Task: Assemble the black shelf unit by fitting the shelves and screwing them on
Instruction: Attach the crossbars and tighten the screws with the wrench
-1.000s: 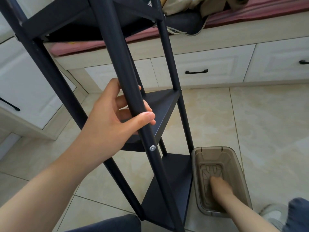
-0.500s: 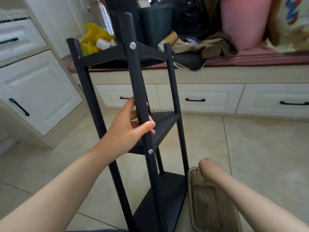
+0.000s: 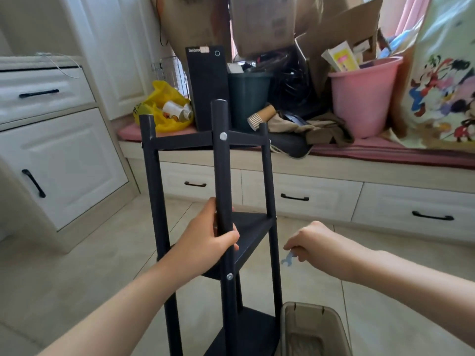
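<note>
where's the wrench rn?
Head view, right of centre: the small wrench is pinched in the right hand, just right of the shelf unit's right post and above the brown bin.

The left hand (image 3: 205, 242) and right hand (image 3: 314, 244) are bare, and both forearms (image 3: 115, 301) are bare along their visible length.

The black shelf unit (image 3: 267, 181) stands upright, with three triangular shelves fitted between three posts. Its front post (image 3: 221, 181) passes through the left fingers (image 3: 227, 238), and the middle shelf (image 3: 253, 232) is just behind them. One silver screw (image 3: 223, 136) sits well above them, another (image 3: 229, 276) just below. A small wrench (image 3: 287, 260) hangs from the right fingers (image 3: 295, 249).
</note>
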A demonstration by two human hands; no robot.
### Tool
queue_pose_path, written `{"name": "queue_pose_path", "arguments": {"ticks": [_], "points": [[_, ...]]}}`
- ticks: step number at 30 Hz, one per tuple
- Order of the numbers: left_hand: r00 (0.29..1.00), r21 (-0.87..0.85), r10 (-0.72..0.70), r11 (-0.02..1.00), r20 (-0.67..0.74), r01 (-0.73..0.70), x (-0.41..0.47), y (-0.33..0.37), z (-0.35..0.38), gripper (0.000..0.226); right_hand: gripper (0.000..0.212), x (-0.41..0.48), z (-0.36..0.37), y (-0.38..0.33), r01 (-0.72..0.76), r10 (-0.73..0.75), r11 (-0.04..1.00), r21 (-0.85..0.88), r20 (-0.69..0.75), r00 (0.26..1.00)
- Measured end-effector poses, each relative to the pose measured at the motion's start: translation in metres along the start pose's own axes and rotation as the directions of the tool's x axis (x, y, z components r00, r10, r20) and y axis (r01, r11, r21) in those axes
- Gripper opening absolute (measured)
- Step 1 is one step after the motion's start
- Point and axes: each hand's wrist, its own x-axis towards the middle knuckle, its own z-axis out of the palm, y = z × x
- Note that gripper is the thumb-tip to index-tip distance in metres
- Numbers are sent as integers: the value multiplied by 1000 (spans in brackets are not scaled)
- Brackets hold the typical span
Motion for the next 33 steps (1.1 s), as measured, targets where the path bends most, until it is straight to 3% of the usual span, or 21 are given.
{"name": "queue_pose_path", "arguments": {"ticks": [7,11,17,24,33], "points": [[994,58,-53,997,-92,59,-1,-2,0,22,17,-3,-16,-26,54,15,959,279,-238,971],[985,72,-31,996,-171,44,-1,-4,-3,8,9,2,-12,-29,59,34,935,351,-254,967],[978,66,-13,997,-210,28,1,-5,-17,15,18,14,-9,-34,13,63,939,342,-211,976],[946,-223,-107,974,-306,38,9,-15,-23,4,13,20,-6,-38,4,71,937,349,-202,977],[961,-417,-157,908,-227,50,13,-23,-40,6,13,19,-12,-43,0,97,918,396,-225,969]]}}
